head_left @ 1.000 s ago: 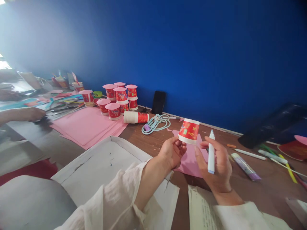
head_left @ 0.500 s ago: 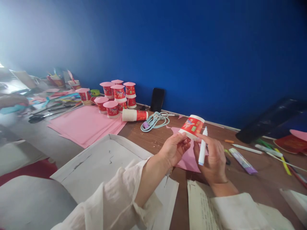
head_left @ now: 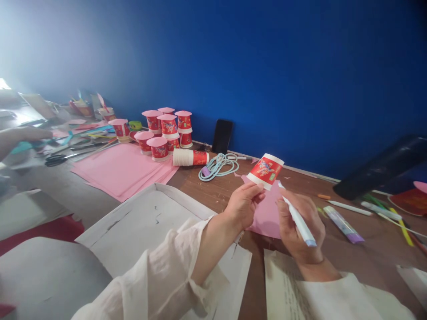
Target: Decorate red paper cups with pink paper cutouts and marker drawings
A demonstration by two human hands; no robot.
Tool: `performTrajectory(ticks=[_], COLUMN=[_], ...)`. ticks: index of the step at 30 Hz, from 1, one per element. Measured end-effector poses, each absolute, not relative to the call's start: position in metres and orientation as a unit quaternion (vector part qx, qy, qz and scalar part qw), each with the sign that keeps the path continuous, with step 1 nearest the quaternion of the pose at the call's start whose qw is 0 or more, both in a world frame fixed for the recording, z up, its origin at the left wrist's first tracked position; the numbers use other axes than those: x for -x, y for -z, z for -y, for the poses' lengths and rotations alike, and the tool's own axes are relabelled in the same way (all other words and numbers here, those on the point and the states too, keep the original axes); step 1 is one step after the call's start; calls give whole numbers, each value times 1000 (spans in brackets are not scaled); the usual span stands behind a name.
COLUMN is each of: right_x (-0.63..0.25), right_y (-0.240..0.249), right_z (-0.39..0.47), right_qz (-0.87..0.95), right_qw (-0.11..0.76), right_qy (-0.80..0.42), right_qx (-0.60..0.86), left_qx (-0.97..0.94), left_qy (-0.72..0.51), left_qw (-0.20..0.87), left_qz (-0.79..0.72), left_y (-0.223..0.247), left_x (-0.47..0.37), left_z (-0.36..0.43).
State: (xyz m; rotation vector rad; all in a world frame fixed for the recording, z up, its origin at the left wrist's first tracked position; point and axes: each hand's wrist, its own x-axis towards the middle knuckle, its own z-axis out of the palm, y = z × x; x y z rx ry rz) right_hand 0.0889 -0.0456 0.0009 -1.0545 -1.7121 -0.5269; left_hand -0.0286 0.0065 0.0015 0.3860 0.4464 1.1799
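In my left hand (head_left: 245,204) is a red and white paper cup (head_left: 266,170), pinched at its white rim, with the rim facing down and the cup tilted. My right hand (head_left: 302,224) grips a white marker (head_left: 300,224) with a light blue end, like a pen, its tip close to the cup's right side. A piece of pink paper (head_left: 267,215) lies on the table beneath and between the hands. Whether the marker tip touches the cup I cannot tell.
Several red cups with pink discs (head_left: 159,149) stand at the back left, beside stacked cups (head_left: 191,158) lying sideways. Pink sheets (head_left: 123,171), a blue cord (head_left: 222,166), a phone (head_left: 222,135), a glue stick (head_left: 343,224) and a black roll (head_left: 383,166) surround the work. A person's hand (head_left: 28,134) is far left.
My right hand has come away from the cup and turned the marker into a pen-like hold, its tip toward the cup. The cup has turned slightly in my left hand.
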Motion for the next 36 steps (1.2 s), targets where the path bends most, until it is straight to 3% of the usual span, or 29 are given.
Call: performTrajectory(ticks=[14, 36], right_x=[-86, -89], right_y=[1, 2], right_z=[46, 43], right_qz=[694, 677], right_qw=[504, 518], right_qy=[191, 169], right_qx=[478, 495], left_qx=[-116, -177], left_qy=[-536, -537], left_qw=[801, 791], left_qz=[-240, -233], left_y=[-4, 3], left_x=[25, 24], left_z=[-2, -4])
